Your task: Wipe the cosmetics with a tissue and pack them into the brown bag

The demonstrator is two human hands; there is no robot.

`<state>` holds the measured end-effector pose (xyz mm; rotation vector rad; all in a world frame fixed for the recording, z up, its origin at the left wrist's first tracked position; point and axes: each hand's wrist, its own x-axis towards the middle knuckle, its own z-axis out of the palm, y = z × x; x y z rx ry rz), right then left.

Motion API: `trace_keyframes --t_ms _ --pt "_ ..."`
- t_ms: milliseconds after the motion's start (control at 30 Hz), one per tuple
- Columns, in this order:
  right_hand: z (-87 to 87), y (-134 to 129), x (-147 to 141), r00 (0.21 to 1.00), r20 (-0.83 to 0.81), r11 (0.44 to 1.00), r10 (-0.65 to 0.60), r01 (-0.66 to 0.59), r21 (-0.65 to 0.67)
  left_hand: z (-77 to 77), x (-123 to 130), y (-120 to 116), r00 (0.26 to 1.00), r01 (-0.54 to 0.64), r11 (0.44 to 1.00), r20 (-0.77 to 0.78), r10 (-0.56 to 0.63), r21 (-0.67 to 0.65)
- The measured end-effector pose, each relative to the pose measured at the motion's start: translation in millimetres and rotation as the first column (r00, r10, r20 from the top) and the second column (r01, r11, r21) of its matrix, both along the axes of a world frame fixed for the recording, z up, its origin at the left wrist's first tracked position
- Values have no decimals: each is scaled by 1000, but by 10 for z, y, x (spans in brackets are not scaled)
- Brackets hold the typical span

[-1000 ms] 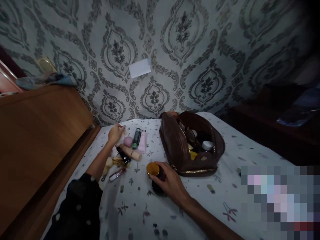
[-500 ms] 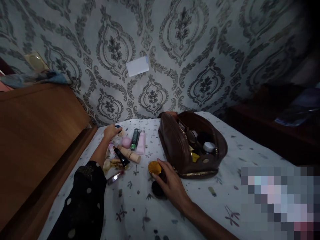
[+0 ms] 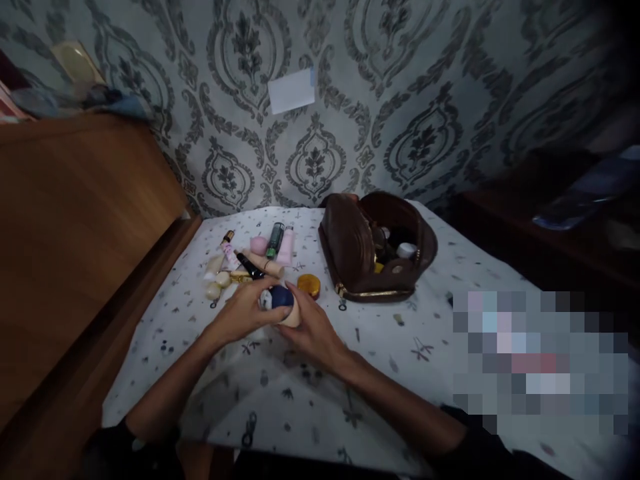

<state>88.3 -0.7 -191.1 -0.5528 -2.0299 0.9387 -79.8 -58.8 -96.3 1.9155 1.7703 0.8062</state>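
Near the middle of the cloth, my left hand (image 3: 245, 311) and my right hand (image 3: 316, 330) come together around a small container with a dark blue top (image 3: 281, 300) and a cream-coloured side. Just beyond my right hand sits a round gold-lidded jar (image 3: 309, 286). Behind my left hand lie a black tube (image 3: 249, 264), a beige tube (image 3: 270, 265), a pink round item (image 3: 259, 245), a green bottle (image 3: 275, 241) and a pale pink tube (image 3: 287, 245). An open brown bag (image 3: 347, 247) stands to the right with a white-lidded jar (image 3: 407, 250) inside.
A patterned white cloth (image 3: 200, 380) covers the surface. At the left rises a wooden cabinet (image 3: 85, 220) with items on top. Patterned wallpaper with a white card (image 3: 292, 91) is behind. Dark furniture (image 3: 505, 223) stands at the right, and a blurred patch covers the lower right.
My left hand has come from the back left to the middle with the blue-topped container. My right hand has let go of the gold-lidded jar and joined it. The view has shifted.
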Motion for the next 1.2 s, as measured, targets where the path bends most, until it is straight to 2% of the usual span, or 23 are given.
trace_keyframes --t_ms 67,167,267,300,333,367,433,467,500,533,633,700,800,867,933,1000,1100,1133,1200 --pt "-31 -60 -22 999 -44 990 -3 -3 -140 -34 38 -115 997 -68 998 24 68 13" --pt "11 -137 -9 997 -74 939 -17 -9 -344 -87 -65 -228 967 -218 972 152 203 89" --pt "87 -200 -2 990 -124 843 64 -121 -524 -148 -104 -348 924 -346 911 249 289 226" --pt "100 -216 -8 983 -153 803 98 -169 -571 -176 -77 -388 926 -351 891 248 284 290" --pt "104 -227 -16 975 -183 765 128 -214 -608 -209 -32 -423 945 -312 880 215 247 358" --pt "98 -234 -25 965 -210 732 156 -255 -632 -246 23 -450 974 -221 880 144 176 421" --pt "67 -237 -36 944 -251 695 215 -328 -640 -318 137 -469 996 65 870 -80 -30 488" --pt "49 -235 -34 934 -261 691 243 -356 -629 -345 186 -461 974 201 856 -192 -122 477" --pt "34 -232 -27 928 -259 699 269 -373 -610 -361 225 -444 944 295 847 -274 -186 443" --pt "25 -230 -15 926 -239 717 291 -376 -587 -363 254 -421 923 340 851 -317 -220 401" --pt "32 -236 32 946 -105 802 307 -316 -507 -293 302 -341 936 294 918 -275 -220 266" --pt "52 -248 56 960 -30 862 278 -263 -433 -221 316 -295 969 213 962 -163 -186 170" --pt "67 -265 78 977 8 946 212 -204 -251 -167 309 -237 992 88 995 86 -91 42" --pt "65 -275 89 980 11 972 196 -193 -133 -189 287 -209 957 20 998 289 -4 -53" --pt "61 -289 95 979 6 976 204 -203 -81 -243 271 -195 881 -27 992 465 83 -125" --pt "58 -307 94 980 -11 975 197 -197 -103 -309 276 -196 797 -77 987 586 145 -139" --pt "43 -327 75 986 -78 960 149 -163 -226 -410 336 -219 686 -169 977 696 212 -131" --pt "35 -327 68 985 -101 946 136 -160 -282 -444 364 -232 664 -207 970 710 234 -126" --pt "20 -320 56 982 -138 900 132 -177 -398 -513 422 -266 675 -288 954 689 266 -86"
